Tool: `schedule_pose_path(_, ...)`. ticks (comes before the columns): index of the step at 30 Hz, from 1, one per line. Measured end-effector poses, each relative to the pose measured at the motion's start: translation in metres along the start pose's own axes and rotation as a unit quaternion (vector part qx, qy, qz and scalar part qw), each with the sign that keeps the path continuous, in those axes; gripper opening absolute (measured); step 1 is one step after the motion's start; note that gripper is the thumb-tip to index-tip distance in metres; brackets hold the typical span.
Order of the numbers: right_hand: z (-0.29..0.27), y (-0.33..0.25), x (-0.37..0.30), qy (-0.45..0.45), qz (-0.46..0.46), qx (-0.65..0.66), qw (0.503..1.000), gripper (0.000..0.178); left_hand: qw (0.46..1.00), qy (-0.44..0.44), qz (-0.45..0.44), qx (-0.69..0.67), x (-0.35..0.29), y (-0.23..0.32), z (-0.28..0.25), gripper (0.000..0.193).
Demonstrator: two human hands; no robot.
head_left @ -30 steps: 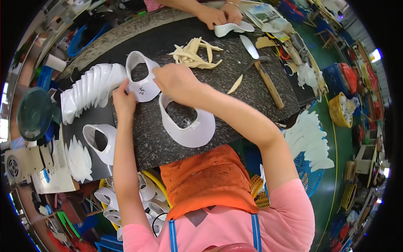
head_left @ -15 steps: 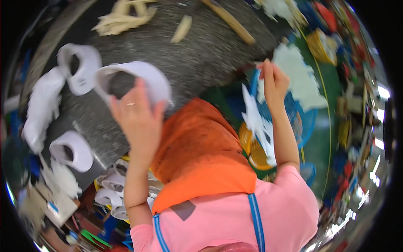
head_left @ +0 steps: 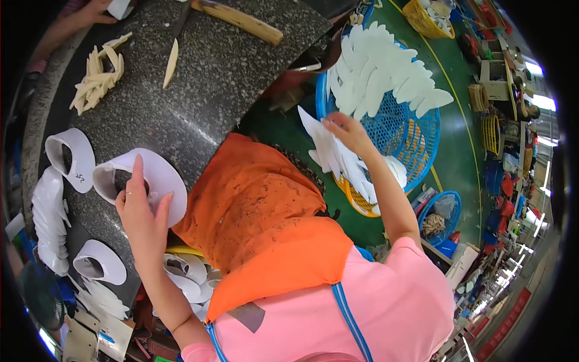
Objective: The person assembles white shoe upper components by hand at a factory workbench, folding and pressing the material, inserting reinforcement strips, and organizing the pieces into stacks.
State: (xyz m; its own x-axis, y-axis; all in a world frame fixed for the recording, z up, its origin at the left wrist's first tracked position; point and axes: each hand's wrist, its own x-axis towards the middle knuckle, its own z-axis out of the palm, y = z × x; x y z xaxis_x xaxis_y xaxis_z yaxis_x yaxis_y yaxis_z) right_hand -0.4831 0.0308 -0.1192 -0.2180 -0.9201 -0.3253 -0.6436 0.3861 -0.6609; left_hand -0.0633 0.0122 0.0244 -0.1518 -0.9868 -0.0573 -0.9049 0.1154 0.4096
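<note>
On the dark speckled tabletop (head_left: pixel 205 78), a white visor-shaped piece (head_left: pixel 172 193) with a large hole lies under my left hand (head_left: pixel 143 211). That hand rests on it, fingers and thumb apart, the index finger stretched across the hole. Over to the right, my right hand (head_left: pixel 348 134) has its fingers pinched at the edge of a stack of white leaf-shaped pieces (head_left: pixel 338 160), seemingly on one piece. The stack lies over a yellow basket (head_left: pixel 360 205). Two more white visor-shaped pieces, one upper (head_left: pixel 78 160) and one lower (head_left: pixel 104 262), lie left of my left hand.
A blue basket (head_left: pixel 431 151) bears a fan of white pointed pieces (head_left: pixel 380 72). Cream leaf-shaped pieces (head_left: pixel 96 78) and a wooden stick (head_left: pixel 238 21) lie on the table. A row of overlapping white pieces (head_left: pixel 48 217) is at far left. Another person's hand (head_left: pixel 96 12) holds something white.
The view has swung, so the table sits further left. My right hand has come to the white leaf-shaped pieces; my left hand stays on the visor-shaped piece. Another person's hand has come into view.
</note>
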Motion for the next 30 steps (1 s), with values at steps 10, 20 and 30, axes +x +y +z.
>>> schedule_pose_path(10, -0.004, -0.009, -0.002, -0.083, 0.103, 0.045, 0.99, 0.031, 0.949, 0.049, 0.289, -0.119, -0.012, 0.081, 0.06, 0.043)
schedule_pose_path(20, -0.006, -0.018, -0.01, -0.033, 0.176, 0.396, 0.9, 0.021, 0.85, -0.332, 0.159, -0.377, 0.021, 0.128, 0.222, 0.05)
schedule_pose_path(30, -0.035, -0.068, -0.023, -0.026, 0.029, 0.36, 0.932, 0.012, 0.829, -0.174, 0.176, -0.502, 0.03, 0.152, 0.241, 0.028)
